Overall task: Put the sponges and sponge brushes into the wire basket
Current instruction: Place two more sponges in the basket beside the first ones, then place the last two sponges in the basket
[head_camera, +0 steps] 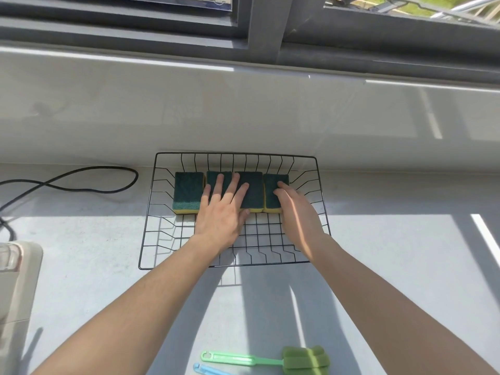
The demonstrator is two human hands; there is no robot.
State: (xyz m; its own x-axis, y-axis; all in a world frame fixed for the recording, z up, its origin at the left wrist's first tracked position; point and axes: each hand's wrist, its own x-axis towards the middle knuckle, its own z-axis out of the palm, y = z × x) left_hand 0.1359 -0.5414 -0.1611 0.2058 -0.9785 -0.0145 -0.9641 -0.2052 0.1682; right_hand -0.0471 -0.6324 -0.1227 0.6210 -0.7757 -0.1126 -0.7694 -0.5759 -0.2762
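Note:
A black wire basket (151, 212) stands on the grey counter against the wall. Several green-topped yellow sponges (188, 192) lie side by side along its far side. My left hand (223, 212) rests flat on the middle sponges with its fingers spread. My right hand (295, 212) lies on the rightmost sponge (270, 182), fingers curled over its top. A green sponge brush (305, 357) with a green handle lies on the counter near the bottom edge. Beside it only the tip of a blue brush handle (205, 369) shows.
A black cable (81, 185) loops over the counter left of the basket. A beige appliance (16, 280) sits at the left edge. A white sill and dark window frame (257, 36) run behind the basket.

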